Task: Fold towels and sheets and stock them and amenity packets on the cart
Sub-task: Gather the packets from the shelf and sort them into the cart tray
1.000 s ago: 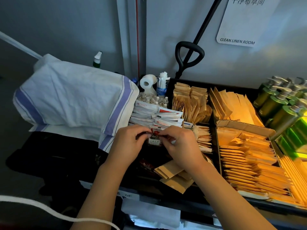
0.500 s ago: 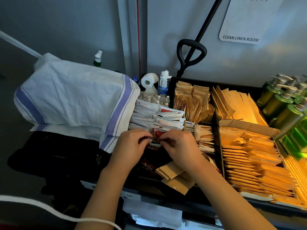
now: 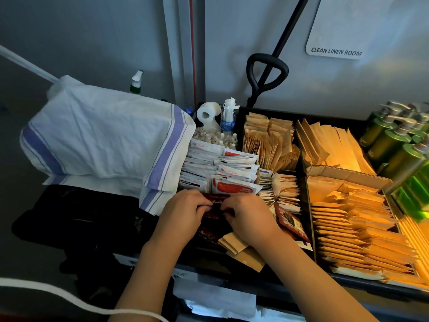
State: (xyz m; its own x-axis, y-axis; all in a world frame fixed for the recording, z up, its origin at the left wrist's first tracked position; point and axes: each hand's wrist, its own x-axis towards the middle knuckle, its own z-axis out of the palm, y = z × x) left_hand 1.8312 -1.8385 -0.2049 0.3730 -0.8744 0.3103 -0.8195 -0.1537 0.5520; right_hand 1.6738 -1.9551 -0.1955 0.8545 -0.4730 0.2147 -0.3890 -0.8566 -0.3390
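My left hand (image 3: 185, 212) and my right hand (image 3: 247, 216) meet over the front of the cart tray's left compartment, both pinching a small stack of dark red packets (image 3: 214, 205). Just behind them stand rows of white and red sachets (image 3: 222, 173). More dark red packets (image 3: 291, 223) lie to the right of my right hand. Brown paper packets (image 3: 241, 248) lie loose under my right wrist. A white cloth with purple stripes (image 3: 104, 138) is draped at the left of the cart.
Brown amenity packets fill the black tray (image 3: 310, 228): upright ones (image 3: 269, 142) at the back, a long row (image 3: 357, 231) at the right. Green pump bottles (image 3: 399, 145) stand far right. A toilet roll (image 3: 207, 113), a small bottle (image 3: 228, 119) and a black handle (image 3: 267, 70) are behind.
Both hands have dropped lower and nearer with the packets, now below the white and red sachets. The view has shifted slightly downward and right.
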